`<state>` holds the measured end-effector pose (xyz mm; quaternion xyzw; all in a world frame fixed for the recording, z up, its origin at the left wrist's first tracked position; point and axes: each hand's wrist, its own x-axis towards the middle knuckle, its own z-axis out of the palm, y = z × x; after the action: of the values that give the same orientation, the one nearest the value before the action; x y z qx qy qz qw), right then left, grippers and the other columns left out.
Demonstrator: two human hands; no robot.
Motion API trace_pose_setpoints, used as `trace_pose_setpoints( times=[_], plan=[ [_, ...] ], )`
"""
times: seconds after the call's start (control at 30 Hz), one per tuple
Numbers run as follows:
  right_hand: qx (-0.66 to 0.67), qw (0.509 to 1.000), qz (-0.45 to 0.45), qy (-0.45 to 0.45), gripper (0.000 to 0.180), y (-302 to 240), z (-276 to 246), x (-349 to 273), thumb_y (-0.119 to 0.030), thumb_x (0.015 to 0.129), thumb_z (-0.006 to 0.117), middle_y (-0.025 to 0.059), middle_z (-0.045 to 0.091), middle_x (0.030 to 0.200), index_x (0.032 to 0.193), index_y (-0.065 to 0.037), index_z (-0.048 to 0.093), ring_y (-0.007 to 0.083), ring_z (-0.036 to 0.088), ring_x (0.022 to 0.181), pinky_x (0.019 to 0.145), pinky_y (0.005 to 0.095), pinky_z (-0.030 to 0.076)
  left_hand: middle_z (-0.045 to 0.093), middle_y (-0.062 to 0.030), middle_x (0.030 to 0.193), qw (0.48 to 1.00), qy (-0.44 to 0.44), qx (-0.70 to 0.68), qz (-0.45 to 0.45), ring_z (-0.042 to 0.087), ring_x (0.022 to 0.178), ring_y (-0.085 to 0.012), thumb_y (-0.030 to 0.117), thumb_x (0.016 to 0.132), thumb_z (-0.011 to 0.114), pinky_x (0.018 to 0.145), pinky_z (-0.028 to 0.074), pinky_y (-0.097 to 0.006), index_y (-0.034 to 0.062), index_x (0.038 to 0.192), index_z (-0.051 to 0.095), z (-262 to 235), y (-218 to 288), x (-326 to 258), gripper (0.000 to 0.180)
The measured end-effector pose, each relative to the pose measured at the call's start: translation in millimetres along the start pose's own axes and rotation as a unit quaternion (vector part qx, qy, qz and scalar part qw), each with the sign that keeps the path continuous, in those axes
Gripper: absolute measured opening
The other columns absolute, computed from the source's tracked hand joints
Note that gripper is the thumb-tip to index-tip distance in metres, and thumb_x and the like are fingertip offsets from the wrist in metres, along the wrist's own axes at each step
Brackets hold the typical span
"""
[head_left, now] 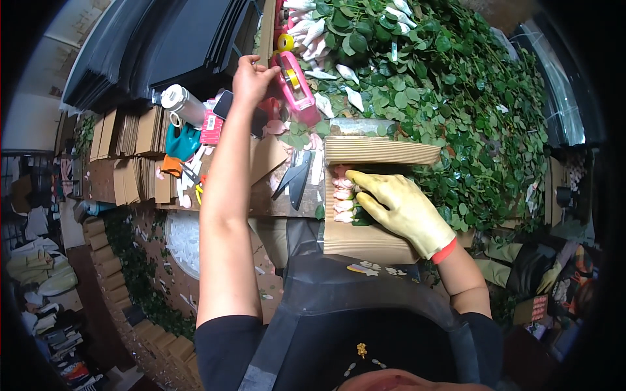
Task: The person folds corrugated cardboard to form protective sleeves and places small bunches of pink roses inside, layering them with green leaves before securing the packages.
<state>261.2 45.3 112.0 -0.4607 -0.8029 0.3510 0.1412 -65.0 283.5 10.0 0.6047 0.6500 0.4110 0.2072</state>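
Note:
My right hand (404, 212), in a yellow rubber glove, lies over a row of pale pink roses (343, 195), index finger and thumb stretched out and apart. The flower heads rest on a sheet of corrugated cardboard (365, 238), whose far part (385, 153) stands folded up behind them. Stems under the glove are hidden. Farther off to the left, my bare left hand (253, 81) is beside a pink tape dispenser (300, 98) with a yellow-cored roll. Its fingers are curled together near the dispenser's far end; anything pinched there is too small to make out.
Leafy rose stems (450, 111) cover the right of the table, with white-wrapped buds (313, 32) at the back. Dark scissors (295, 181) lie left of the cardboard. A clear bottle (182, 104), a teal glove (181, 142) and cardboard stacks (140, 179) stand left.

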Motion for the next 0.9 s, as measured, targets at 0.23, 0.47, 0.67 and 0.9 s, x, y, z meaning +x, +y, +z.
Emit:
trace_pose_setpoints(
  times=[0.23,0.47,0.67,0.9],
  plan=[
    [0.072,0.994,0.05,0.06,0.041,0.0,-13.9,-7.3,-0.021,0.102,0.064,0.013,0.072,0.131,0.14,-0.004,0.064,0.0264,0.07,0.115,0.104,0.0377,0.052,0.071,-0.0038,0.09,0.92,0.296,-0.21,0.15,0.064,0.083,-0.0129,0.003,0.097,0.07,0.072,0.052,-0.028,-0.0025,0.102,0.074,-62.7,58.6,-36.3,0.008],
    [0.289,0.948,0.117,0.066,0.036,-24.1,-69.3,4.4,-0.026,0.1,0.069,0.0103,0.073,0.113,0.121,0.003,0.065,0.0141,0.068,0.1,0.091,0.0305,0.055,0.072,-0.0087,0.099,0.854,-0.012,0.004,0.52,0.066,0.075,-0.0205,0.011,0.083,0.08,0.066,0.054,-0.036,0.0069,0.109,0.078,-37.5,166.5,-222.2,0.026],
    [0.338,0.895,0.213,0.199,0.027,48.3,-37.3,-49.1,-0.015,0.096,0.071,0.0012,0.069,0.103,0.118,0.002,0.067,0.0101,0.06,0.089,0.079,0.0255,0.048,0.063,-0.0041,0.1,0.992,0.042,-0.099,0.059,0.057,0.078,-0.0138,0.015,0.092,0.081,0.072,0.048,-0.028,0.0021,0.123,0.061,-26.3,118.7,-260.0,0.039],
    [0.006,0.891,0.441,-0.105,0.033,41.2,-54.2,-58.2,-0.033,0.1,0.073,0.0057,0.077,0.092,0.101,-0.001,0.075,0.0118,0.066,0.074,0.071,0.0281,0.052,0.07,-0.0012,0.098,0.894,-0.227,-0.298,-0.247,0.059,0.086,-0.0034,0.016,0.104,0.065,0.076,0.047,-0.021,0.0008,0.114,0.069,6.9,53.2,-293.9,0.018]
  ],
)
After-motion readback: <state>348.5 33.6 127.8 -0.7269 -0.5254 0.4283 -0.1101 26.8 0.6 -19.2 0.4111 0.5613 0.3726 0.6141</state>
